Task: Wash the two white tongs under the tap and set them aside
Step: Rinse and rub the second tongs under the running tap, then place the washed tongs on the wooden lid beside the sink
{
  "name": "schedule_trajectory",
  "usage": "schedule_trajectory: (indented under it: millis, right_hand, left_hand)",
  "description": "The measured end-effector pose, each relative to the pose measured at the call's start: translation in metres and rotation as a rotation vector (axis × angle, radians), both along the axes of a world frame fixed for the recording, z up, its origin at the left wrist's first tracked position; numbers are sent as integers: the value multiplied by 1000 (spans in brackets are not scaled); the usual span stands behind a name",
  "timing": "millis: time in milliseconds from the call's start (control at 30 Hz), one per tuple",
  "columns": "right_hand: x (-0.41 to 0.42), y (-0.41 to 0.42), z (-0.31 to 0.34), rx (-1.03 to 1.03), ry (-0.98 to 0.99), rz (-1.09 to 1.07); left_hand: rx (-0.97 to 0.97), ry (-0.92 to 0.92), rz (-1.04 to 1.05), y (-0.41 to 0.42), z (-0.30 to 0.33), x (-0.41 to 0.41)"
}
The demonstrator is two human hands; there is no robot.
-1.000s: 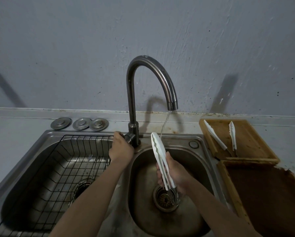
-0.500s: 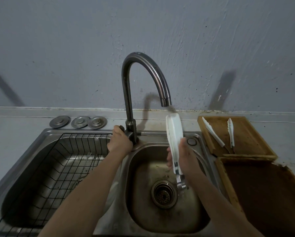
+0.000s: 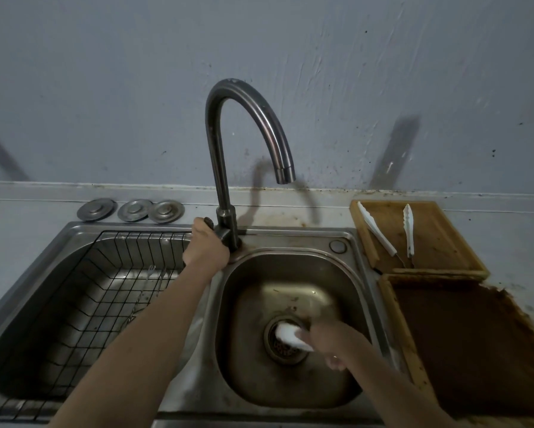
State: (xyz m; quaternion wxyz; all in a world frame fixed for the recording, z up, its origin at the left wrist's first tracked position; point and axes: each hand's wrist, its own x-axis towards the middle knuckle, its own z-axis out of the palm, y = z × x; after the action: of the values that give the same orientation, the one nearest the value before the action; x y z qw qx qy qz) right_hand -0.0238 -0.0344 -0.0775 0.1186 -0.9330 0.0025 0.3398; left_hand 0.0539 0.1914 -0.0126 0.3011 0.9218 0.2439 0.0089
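My right hand (image 3: 333,341) holds a white tong (image 3: 288,335) low in the right sink basin (image 3: 290,273), its blurred tip over the drain (image 3: 282,342). My left hand (image 3: 205,245) grips the tap handle at the base of the curved dark tap (image 3: 228,143). No water runs from the spout. A second white tong (image 3: 389,230) lies spread open on the wooden tray (image 3: 438,242) to the right of the sink.
The left basin holds a black wire rack (image 3: 83,298) with a metal utensil in it. Three metal drain lids (image 3: 132,210) lie behind the sink. A dark wooden tray (image 3: 475,350) sits at the right, close to the basin edge.
The water stream has stopped. My right hand dropped the tong from under the spout down to the drain, with motion blur. My left hand stays on the tap handle.
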Motion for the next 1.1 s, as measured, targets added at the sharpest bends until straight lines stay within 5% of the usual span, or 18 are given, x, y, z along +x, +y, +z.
schedule_trajectory:
  millis: [67, 167, 333, 567, 700, 800, 933, 1033, 1100]
  right_hand:
    - [-2, -1, 0, -10, 7, 8]
    - [2, 2, 5, 99, -308, -23]
    - [6, -6, 18, 29, -17, 10]
    - [23, -27, 28, 287, -152, -141]
    - [43, -52, 44, 494, -299, -331]
    - [59, -79, 60, 575, -501, -431]
    - [87, -120, 68, 533, -685, -610]
    - [102, -142, 64, 385, -746, -689]
    - [112, -156, 55, 349, -771, -701]
  left_hand:
    - [3, -1, 0, 0, 0, 0]
    - [-4, -11, 1, -1, 0, 0]
    - [3, -14, 6, 0, -2, 0]
    - [-67, -98, 77, -3, -13, 5]
    - [-141, -133, 343, -16, -25, 12]
    - [-141, -473, 506, -48, -33, 10]
    - [-10, -854, 3, -109, -44, -4]
    - [160, -826, -407, -148, -43, 3]
    - [107, -725, -670, -174, -38, 15]
